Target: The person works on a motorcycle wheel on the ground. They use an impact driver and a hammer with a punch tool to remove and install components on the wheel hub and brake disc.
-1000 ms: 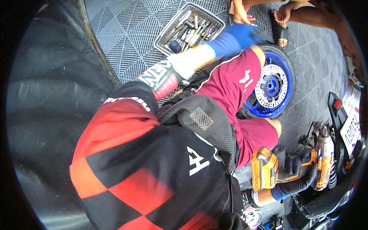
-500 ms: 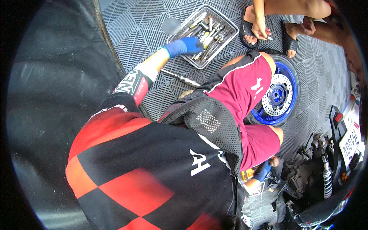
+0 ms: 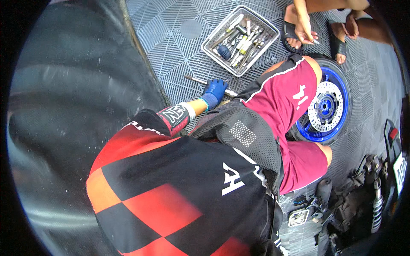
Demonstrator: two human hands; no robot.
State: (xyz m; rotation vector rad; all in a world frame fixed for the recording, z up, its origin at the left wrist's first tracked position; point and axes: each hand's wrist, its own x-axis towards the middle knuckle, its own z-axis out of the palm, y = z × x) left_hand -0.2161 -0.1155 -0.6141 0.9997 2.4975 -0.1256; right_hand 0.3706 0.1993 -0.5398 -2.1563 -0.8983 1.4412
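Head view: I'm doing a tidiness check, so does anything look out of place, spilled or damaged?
A long metal tool lies on the grated floor outside the tool basket, under the gloved left hand. It looks out of place because other tools sit inside the basket. No spill or damage stands out.

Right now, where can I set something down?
Bare flooring lies between the blue-rimmed wheel and the motorcycle, and left of the tool basket. It's crowded inside that basket and around the left hand on a metal bar.
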